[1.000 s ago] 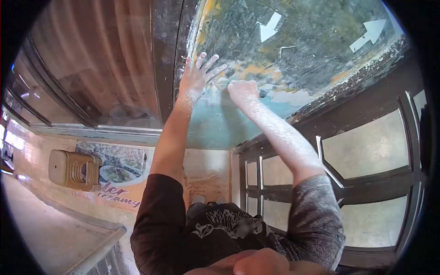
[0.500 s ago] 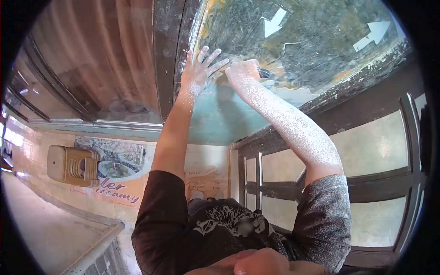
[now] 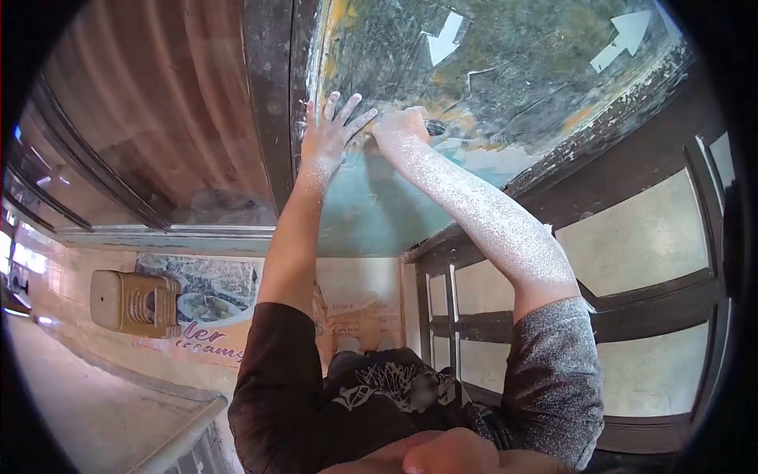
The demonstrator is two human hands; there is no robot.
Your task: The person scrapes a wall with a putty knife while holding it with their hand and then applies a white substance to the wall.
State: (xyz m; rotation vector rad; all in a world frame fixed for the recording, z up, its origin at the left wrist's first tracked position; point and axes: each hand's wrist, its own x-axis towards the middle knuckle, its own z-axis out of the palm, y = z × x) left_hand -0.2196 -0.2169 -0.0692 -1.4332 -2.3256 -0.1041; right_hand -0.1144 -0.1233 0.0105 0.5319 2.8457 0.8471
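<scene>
Hands press on a scraped glass pane overhead. The left hand lies flat with fingers spread; just beside it, the right hand is fisted around a dark scraper touching the pane.

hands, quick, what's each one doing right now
Left hand: open, fingers spread, palm flat on the scraped panel.
Right hand: closed in a fist around a dark tool, mostly hidden, pressed to the panel.

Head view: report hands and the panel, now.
Left hand flat, fingers spread on painted panel. Right hand fisted on a dark tool, against panel. Nothing blocking.
</scene>
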